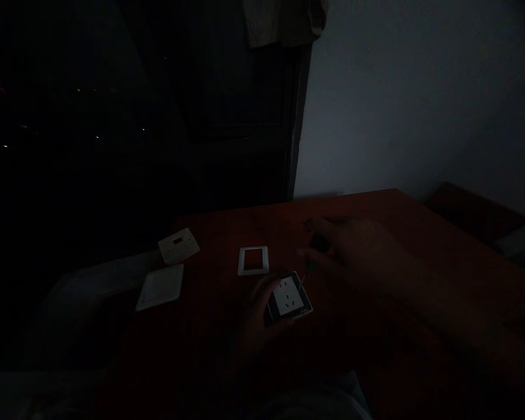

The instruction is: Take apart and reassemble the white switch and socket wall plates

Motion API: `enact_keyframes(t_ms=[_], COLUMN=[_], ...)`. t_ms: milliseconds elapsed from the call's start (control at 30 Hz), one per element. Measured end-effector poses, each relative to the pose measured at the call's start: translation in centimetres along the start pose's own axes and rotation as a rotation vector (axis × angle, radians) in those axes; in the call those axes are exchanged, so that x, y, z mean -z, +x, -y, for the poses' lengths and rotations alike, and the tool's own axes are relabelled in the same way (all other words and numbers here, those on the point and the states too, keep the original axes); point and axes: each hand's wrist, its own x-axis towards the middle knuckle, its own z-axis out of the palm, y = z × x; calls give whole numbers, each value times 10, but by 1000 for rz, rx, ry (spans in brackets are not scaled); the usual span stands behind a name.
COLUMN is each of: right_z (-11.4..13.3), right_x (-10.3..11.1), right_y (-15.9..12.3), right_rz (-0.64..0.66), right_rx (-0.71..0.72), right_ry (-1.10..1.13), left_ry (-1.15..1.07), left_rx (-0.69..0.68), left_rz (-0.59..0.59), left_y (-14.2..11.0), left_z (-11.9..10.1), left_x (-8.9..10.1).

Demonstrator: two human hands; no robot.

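Note:
A wall socket (pixel 289 296) with a white face and dark surround lies on the reddish table. Fingers and thumb of my left hand (pixel 259 318) grip its left side and near edge. My right hand (pixel 341 242) is wrapped round the handle of a screwdriver (pixel 305 277), whose thin shaft slants down to the right edge of the socket's white face. Whether its tip sits in a screw is too dark to tell. Just beyond the socket lies a white square frame (pixel 240 261) with an open middle.
At the table's left lie a pale plate (pixel 184 249) with a small cutout and a white square cover (pixel 160 287). The wooden table (pixel 354 201) meets a pale wall (pixel 398 105) behind. Cloth (pixel 266 26) hangs above, near a dark window.

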Motion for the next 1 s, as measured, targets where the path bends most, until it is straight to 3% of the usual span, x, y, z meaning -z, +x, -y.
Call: enact_keyframes(t_ms=[67,233,400,467,633,833,1000], right_z=[0,0,2,1,-3,-1,-1], right_x=[0,3,3,4,6,3,4], right_y=[1,-1,2,1,-3,0,-2], right_rz=[-2,98,5,32,119,17,99], right_rx=[-26,147,-84,-64,139,-64,69], right_ry=[-26,296,-97,-60,235,-97,146], left_ry=[-4,-19,-15,-12,0,-10,1], left_rx=[1,16,13,1,-13,-18,3], left_rz=[7,-3,7,7,-7,-1,-5], left_y=[0,-1,0,0,-1,-1,-1], left_z=[0,2,1,2,4,5,4], left_x=[0,-1,-1,-1,-2,-1,-2])
